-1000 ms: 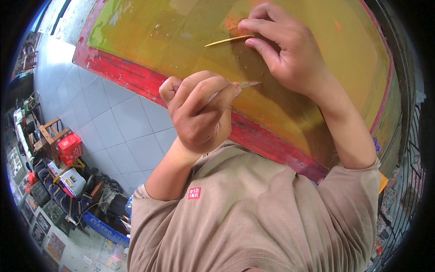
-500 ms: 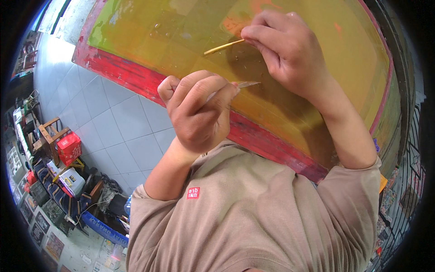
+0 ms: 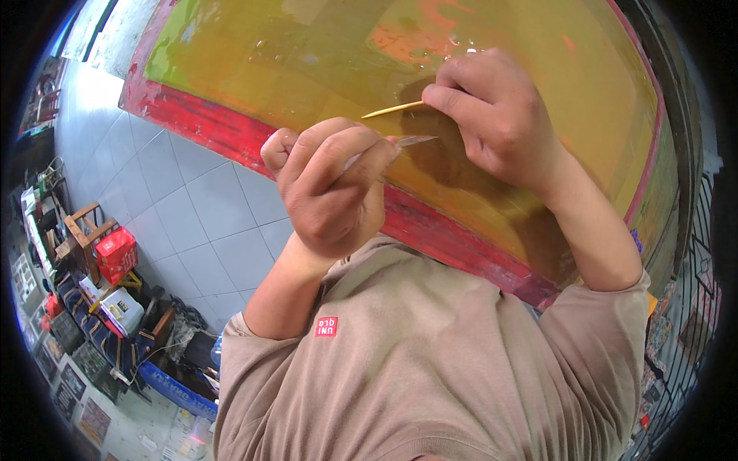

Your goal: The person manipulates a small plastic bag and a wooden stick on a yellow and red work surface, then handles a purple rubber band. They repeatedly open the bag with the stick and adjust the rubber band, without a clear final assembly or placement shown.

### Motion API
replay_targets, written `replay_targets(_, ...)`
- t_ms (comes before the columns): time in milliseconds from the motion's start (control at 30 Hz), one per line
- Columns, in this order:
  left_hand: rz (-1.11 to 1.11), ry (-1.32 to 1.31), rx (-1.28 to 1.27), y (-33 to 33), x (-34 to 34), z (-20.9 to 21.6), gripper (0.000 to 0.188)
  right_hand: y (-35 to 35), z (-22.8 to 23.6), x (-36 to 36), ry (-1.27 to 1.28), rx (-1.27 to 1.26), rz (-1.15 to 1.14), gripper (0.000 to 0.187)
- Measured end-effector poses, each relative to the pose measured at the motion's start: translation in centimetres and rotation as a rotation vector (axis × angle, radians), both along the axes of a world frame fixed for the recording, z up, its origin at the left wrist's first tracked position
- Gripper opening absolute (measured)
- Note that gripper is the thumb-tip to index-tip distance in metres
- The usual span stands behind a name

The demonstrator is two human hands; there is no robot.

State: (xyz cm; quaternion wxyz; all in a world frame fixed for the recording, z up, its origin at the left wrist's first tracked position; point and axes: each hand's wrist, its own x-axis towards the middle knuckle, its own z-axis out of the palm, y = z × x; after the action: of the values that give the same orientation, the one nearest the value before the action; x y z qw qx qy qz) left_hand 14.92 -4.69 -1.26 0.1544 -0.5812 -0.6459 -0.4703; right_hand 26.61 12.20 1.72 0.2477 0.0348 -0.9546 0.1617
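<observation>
My right hand (image 3: pixel 500 115) pinches a thin yellow wooden stick (image 3: pixel 392 110) between thumb and fingertips. The stick points left and slightly down, its tapered tip close above my left knuckles. In my left hand (image 3: pixel 330 180), fingers curled, is a small pointed blade (image 3: pixel 417 140); its tip sticks out to the right and the rest is mostly hidden by the fingers. Stick and blade are apart. Both hands are above a large yellow-green sheet (image 3: pixel 323 84) stretched in a red-painted frame (image 3: pixel 207 127). The sheet looks wet, with drops and orange patches on it.
Grey floor tiles (image 3: pixel 223 207) lie left of the frame. Farther left stand a wooden stool (image 3: pixel 81 230), a red bag (image 3: pixel 115 253), a white box (image 3: pixel 123 311) and a blue bin (image 3: pixel 177 390) with clutter. A black wire rack (image 3: pixel 696 269) runs along the right.
My right hand has come down, nearer to me, bringing the stick closer to my left hand; the stick's tapered tip now shows. My left hand has shifted only slightly left.
</observation>
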Motion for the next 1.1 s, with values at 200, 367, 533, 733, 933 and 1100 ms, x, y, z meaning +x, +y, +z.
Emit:
replay_targets(200,-0.024,0.007,-0.035,-0.2,-0.3,0.1,0.026,-0.1,0.7,1.5,-0.118,-0.024,0.034,0.023)
replay_targets(367,-0.039,0.005,-0.036,-0.3,-0.3,0.2,0.026,0.0,0.8,2.3,-0.104,-0.010,0.044,0.025)
replay_targets(533,-0.028,0.004,-0.175,-0.8,-0.2,1.3,0.013,0.1,1.1,3.1,-0.110,0.015,0.030,0.026)
replay_targets(733,-0.023,-0.002,-0.060,0.0,-0.2,0.6,0.019,0.8,2.0,4.1,-0.162,0.054,-0.034,0.018)
replay_targets(933,0.091,-0.059,-0.177,-0.9,1.0,1.5,0.016,0.3,0.7,2.2,-0.108,-0.119,-0.101,0.022)
replay_targets(1100,0.110,-0.012,-0.203,-2.4,2.1,1.5,0.021,0.1,0.3,-0.4,-0.128,-0.244,0.050,0.015)
